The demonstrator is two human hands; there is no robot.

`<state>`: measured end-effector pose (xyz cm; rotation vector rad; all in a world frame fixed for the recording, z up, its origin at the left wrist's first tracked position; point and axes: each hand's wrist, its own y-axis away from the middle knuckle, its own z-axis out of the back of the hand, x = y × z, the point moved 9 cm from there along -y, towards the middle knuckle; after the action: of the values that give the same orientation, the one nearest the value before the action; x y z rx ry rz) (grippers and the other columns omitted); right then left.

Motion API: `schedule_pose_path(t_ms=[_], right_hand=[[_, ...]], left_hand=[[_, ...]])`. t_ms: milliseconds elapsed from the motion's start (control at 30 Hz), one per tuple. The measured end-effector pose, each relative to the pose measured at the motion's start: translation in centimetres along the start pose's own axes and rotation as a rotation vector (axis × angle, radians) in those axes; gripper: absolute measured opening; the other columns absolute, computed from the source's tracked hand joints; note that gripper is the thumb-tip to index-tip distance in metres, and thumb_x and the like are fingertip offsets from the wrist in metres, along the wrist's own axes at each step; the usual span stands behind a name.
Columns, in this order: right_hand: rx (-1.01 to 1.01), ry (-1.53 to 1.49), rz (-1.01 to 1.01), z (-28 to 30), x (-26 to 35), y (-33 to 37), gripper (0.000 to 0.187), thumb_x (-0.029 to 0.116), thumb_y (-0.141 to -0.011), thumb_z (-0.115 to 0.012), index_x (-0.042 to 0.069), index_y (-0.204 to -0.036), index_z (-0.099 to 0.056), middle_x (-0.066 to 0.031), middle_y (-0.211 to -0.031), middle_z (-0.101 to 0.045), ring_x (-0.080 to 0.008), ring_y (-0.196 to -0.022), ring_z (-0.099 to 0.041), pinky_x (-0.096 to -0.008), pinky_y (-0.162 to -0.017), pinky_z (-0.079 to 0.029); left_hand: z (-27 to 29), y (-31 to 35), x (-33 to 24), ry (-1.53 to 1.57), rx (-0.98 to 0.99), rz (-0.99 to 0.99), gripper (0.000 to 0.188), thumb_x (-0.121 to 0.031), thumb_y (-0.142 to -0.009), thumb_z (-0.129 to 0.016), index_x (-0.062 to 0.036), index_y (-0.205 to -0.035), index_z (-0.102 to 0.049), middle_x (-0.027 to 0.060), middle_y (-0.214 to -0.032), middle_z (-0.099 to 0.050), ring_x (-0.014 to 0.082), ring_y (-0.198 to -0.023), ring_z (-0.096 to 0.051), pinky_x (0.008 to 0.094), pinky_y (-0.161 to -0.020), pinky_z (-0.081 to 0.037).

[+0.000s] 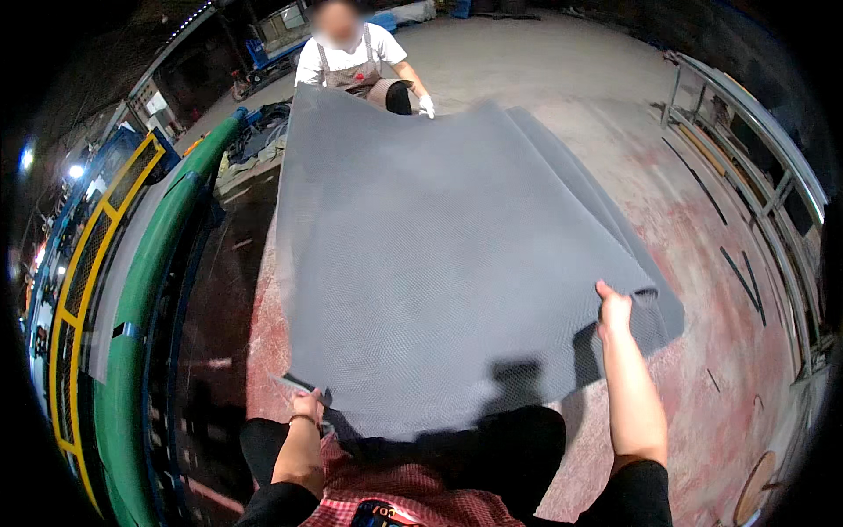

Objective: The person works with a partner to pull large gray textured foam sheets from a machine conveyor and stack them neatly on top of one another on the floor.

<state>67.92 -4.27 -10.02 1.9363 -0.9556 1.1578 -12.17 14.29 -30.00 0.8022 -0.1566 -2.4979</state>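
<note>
I had the grey sheet (421,246) spread out toward the co-worker (351,72), left hand (306,407) gripping its near-left corner, right hand (615,309) gripping the right edge. Looked pliable, textured, probably light; I judged corners the best hold, since the far edge sagged.

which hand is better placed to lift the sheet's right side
Likely the right hand: it holds the grey textured sheet on that side; the left hand is by the near left corner.
</note>
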Motion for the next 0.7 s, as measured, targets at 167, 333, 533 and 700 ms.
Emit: schedule_pose_path(t_ms=[167,333,533,700], right_hand=[[0.065,0.112,0.137,-2.1,7.0,1.7,0.036,0.000,-0.070,-0.061,-0.008,-0.102,-0.049,-0.0148,-0.101,-0.055,-0.0241,-0.089,-0.054,-0.0333,-0.081,-0.041],[-0.029,0.264,0.260,3.8,12.3,1.8,0.032,0.006,-0.069,-0.065,-0.008,-0.095,-0.054,-0.0123,-0.093,-0.058,-0.0211,-0.082,-0.055,-0.0307,-0.074,-0.043],[-0.273,0.294,0.176,18.8,6.7,-3.0,0.037,0.003,-0.070,-0.063,-0.011,-0.102,-0.049,-0.0171,-0.102,-0.054,-0.0256,-0.089,-0.053,-0.0358,-0.080,-0.041],[-0.598,0.101,-0.011,27.1,-7.2,-6.1,0.028,0.004,-0.074,-0.059,-0.004,-0.099,-0.051,-0.0126,-0.102,-0.054,-0.0260,-0.087,-0.053,-0.0384,-0.075,-0.044]], left_hand=[[-0.6,5.4,-7.4,0.630,-0.053,0.366,0.023,0.001,-0.070,-0.050,-0.0039,-0.091,-0.046,0.0102,-0.072,-0.052,0.0227,-0.061,-0.051,0.0373,-0.051,-0.041],[1.2,12.4,-12.9,0.979,0.020,0.214,0.037,0.009,-0.069,-0.046,-0.0071,-0.102,-0.036,0.0120,-0.092,-0.048,0.0253,-0.073,-0.052,0.0386,-0.057,-0.047],[-7.1,17.3,-10.7,0.906,0.312,0.335,0.020,0.005,-0.079,-0.048,-0.0005,-0.097,-0.043,0.0099,-0.088,-0.052,0.0254,-0.075,-0.053,0.0348,-0.061,-0.048],[-13.3,20.4,-7.9,0.778,0.507,0.593,0.016,-0.003,-0.080,-0.051,0.0007,-0.095,-0.049,0.0123,-0.087,-0.051,0.0240,-0.071,-0.054,0.0376,-0.060,-0.052]])
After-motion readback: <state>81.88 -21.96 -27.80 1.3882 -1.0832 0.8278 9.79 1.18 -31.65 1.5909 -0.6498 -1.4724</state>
